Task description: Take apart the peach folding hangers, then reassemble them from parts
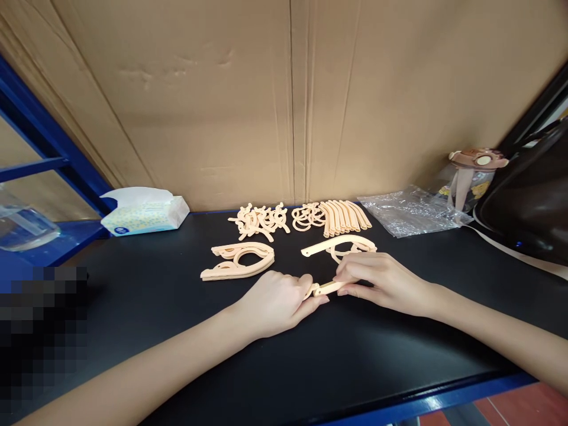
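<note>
My right hand [384,283] is closed on a beige plastic folding-hanger arm [329,287], whose end with a small hole points left. Pinched in my left hand [278,303] is a small beige hanger piece [311,290], mostly hidden by the fingers and meeting the end of that arm. Just beyond my right hand lies another curved hanger arm [328,244], with thinner beige parts [339,253] partly covered beside it. Folded hangers [237,271] rest on the table past my left hand, apart from it.
Along the back of the black table [332,355] lie a pile of small hooked pieces [261,219], several curved pieces [307,216] and a row of hanger arms [344,216]. A tissue pack [146,216] stands left; a clear plastic bag [408,210], a bottle [473,177] and a dark bag [528,195] occupy the right.
</note>
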Demonstrator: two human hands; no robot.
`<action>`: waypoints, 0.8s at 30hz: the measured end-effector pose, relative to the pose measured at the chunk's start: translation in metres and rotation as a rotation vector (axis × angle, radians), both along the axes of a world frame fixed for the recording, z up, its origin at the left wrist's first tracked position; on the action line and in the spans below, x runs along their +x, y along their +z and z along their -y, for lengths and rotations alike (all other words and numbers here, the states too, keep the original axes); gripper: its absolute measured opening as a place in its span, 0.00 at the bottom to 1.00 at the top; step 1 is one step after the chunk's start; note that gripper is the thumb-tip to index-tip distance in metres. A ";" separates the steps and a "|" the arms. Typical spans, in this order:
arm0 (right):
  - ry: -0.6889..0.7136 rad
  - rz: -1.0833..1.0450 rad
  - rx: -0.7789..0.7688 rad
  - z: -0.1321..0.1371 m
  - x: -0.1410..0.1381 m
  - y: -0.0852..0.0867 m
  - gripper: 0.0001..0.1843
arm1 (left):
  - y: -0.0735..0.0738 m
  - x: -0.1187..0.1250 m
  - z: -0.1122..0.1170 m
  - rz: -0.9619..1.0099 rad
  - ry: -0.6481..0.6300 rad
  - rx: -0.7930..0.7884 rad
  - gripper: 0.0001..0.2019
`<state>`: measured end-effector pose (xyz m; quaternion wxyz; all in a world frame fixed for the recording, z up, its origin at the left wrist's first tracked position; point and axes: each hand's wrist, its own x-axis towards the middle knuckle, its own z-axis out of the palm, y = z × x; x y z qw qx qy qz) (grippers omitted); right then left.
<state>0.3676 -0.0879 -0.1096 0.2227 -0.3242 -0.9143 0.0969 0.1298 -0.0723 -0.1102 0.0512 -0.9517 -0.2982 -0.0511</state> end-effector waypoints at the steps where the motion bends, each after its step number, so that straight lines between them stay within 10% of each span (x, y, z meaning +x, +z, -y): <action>1: -0.003 0.002 -0.003 0.000 0.000 0.000 0.08 | 0.000 0.000 0.000 -0.011 0.002 0.008 0.21; 24: 0.005 0.052 0.038 0.003 0.000 0.003 0.10 | 0.003 0.001 0.002 -0.076 -0.038 0.108 0.21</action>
